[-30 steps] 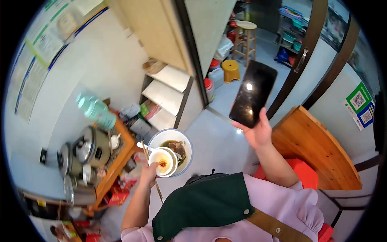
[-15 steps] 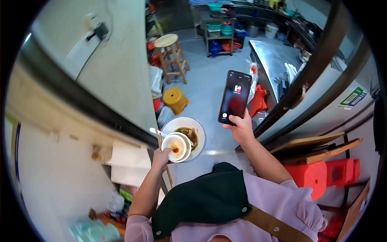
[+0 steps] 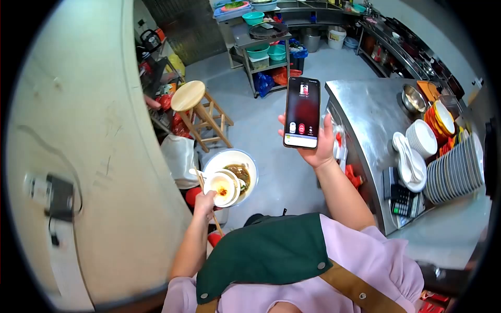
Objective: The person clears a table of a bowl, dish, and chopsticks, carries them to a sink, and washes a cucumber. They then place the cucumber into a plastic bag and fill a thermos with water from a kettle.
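Note:
My left hand is closed on a stack of dishes at lower centre-left. It grips small white bowls with red-brown residue inside. These sit in a large white bowl holding dark broth and food bits. Chopsticks and a white spoon are held along with them. My right hand, to the right and farther forward, holds a black phone upright with its lit screen towards me. The fingers behind the phone are partly hidden.
A wooden stool stands ahead left, near a white bag. At right, a steel counter bears stacked plates, spoons and a calculator. A metal cart holds green basins. Part of another person's hand shows at left.
The view has moved forward through the doorway; the stool and counter are nearer. My right thumb has left the phone's screen, which now shows several buttons. The dishes are still in my left hand.

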### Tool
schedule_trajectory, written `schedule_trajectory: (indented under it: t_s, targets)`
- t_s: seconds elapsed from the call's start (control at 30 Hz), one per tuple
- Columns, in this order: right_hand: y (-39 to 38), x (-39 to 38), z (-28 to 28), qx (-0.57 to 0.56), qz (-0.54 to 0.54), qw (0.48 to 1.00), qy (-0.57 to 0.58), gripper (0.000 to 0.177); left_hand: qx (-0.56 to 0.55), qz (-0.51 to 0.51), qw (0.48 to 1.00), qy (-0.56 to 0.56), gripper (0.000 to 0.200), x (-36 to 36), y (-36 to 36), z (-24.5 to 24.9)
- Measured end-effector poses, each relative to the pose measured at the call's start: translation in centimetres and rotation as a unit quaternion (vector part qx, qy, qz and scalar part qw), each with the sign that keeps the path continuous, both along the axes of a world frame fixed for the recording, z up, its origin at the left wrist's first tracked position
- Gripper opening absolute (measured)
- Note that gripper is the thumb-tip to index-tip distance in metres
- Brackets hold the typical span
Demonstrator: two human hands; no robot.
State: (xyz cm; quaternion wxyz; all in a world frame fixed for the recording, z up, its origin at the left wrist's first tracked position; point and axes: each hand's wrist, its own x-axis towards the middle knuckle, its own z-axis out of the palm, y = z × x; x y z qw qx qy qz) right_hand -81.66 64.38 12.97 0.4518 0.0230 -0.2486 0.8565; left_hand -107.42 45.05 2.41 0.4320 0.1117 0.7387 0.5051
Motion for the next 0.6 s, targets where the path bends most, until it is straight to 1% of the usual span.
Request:
schedule_trajectory:
  t_s: [0.03,0.07,0.1,0.17,0.2,0.23,0.27,0.3,0.33,0.37,0.4,0.43,0.47,0.5,0.57,0.6]
  targets:
    - [2.3,-0.5,-0.2,-0.008,-0.013,1.000,0.001,0.068,-0.007,-0.004,1.000,-0.004,0.020,-0.9,2.3,0.5]
    - [4.6,-1.1,-0.7,-0.018,-0.017,1.000,0.016,0.067,0.008,-0.011,1.000,-0.017,0.020,-3.0,4.6,-1.0]
    - [7.0,-1.3,-1.5,-0.033,-0.027,0.999,0.033,0.066,-0.006,-0.033,0.999,-0.019,0.020,-3.9,7.1,-0.2]
    - [12.0,-0.4,-3.6,-0.056,-0.114,0.992,-0.019,0.061,0.006,-0.045,0.999,-0.003,0.020,-6.6,12.2,-0.5]
    - [15.1,1.0,-5.9,-0.063,-0.146,0.986,-0.045,0.057,0.007,-0.040,0.999,0.006,0.022,-7.4,14.8,0.1]
    - [17.9,3.1,-8.2,-0.111,-0.191,0.971,-0.095,0.051,0.024,-0.031,0.999,0.003,0.022,-8.3,17.4,0.5]
    - [21.3,6.3,-11.7,-0.154,-0.270,0.934,-0.178,0.048,0.025,-0.065,0.998,0.002,0.022,-11.1,19.6,-2.4]
    - [23.7,9.4,-13.9,-0.191,-0.348,0.887,-0.237,0.042,0.035,-0.063,0.997,-0.005,0.022,-11.5,22.1,-1.2]
    - [24.5,11.1,-13.3,-0.235,-0.402,0.817,-0.340,0.040,0.040,-0.069,0.997,-0.003,0.021,-12.7,24.6,-1.4]
    - [26.5,14.8,-16.4,-0.216,-0.515,0.673,-0.485,0.038,0.049,-0.083,0.995,0.003,0.021,-14.1,27.4,-1.4]
    - [28.0,17.7,-18.9,-0.206,-0.575,0.613,-0.501,0.039,0.053,-0.080,0.995,0.004,0.021,-15.2,30.0,-0.9]
    - [28.2,18.6,-18.6,-0.232,-0.582,0.585,-0.515,0.039,0.033,-0.085,0.996,0.003,0.022,-16.3,32.6,-0.4]
    - [29.4,23.2,-22.5,-0.207,-0.589,0.549,-0.556,0.040,0.009,-0.092,0.996,0.003,0.022,-17.4,34.9,0.1]
    - [29.5,26.3,-24.8,-0.198,-0.588,0.541,-0.568,0.048,0.007,-0.091,0.996,0.005,0.022,-18.3,37.0,0.5]
    - [29.6,28.0,-26.1,-0.197,-0.584,0.499,-0.608,0.048,-0.009,-0.123,0.992,0.018,0.024,-20.7,41.7,0.9]
    - [29.8,32.3,-30.0,-0.160,-0.582,0.393,-0.693,0.051,-0.012,-0.115,0.993,0.011,0.022,-21.7,43.9,1.2]
